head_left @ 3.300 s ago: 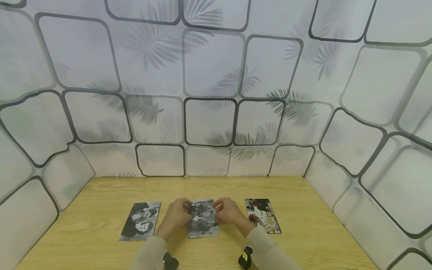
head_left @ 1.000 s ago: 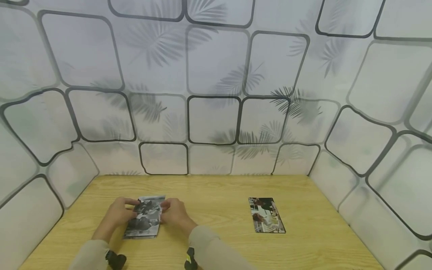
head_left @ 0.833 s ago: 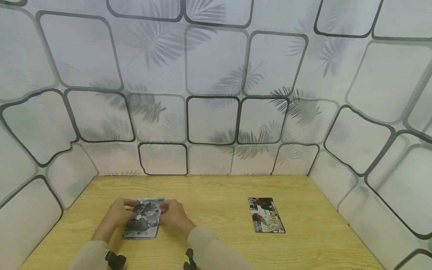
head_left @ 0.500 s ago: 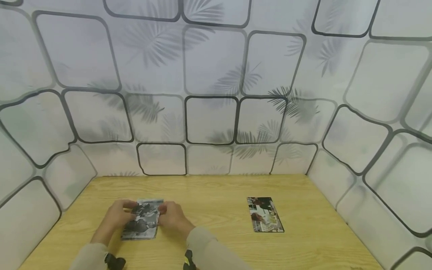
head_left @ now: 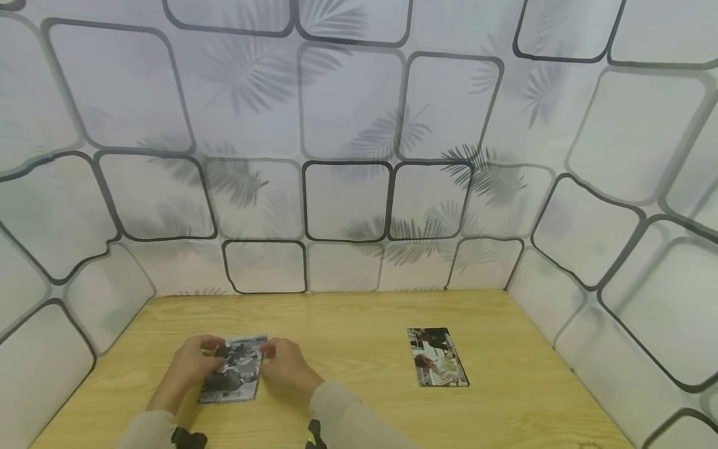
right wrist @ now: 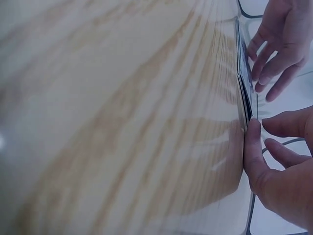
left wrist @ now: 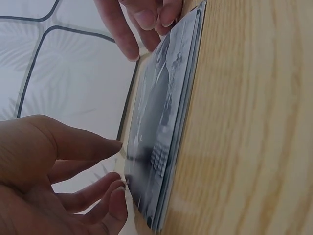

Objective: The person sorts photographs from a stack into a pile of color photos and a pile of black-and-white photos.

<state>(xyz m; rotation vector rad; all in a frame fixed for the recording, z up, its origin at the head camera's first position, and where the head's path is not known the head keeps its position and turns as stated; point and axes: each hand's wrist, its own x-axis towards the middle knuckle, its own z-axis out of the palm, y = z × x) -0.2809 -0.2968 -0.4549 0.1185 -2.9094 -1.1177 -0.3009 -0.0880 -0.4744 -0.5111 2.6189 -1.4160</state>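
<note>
A small stack of black-and-white photos [head_left: 232,377] lies flat near the table's [head_left: 348,324] front left corner, between both hands. The left hand [head_left: 193,365] touches its left edge with loosely bent fingertips; the right hand [head_left: 283,365] presses its right edge, thumb against it. Neither hand grips the stack. A colour photo [head_left: 437,357] lies well apart toward the right edge. Leaf-patterned walls [head_left: 348,125] enclose the wooden table.

Colour photo [head_left: 437,358] — flat on wooden table [head_left: 359,318]

Head view high, forward-down; wrist views close, sharing photo stack [head_left: 232,374]
</note>
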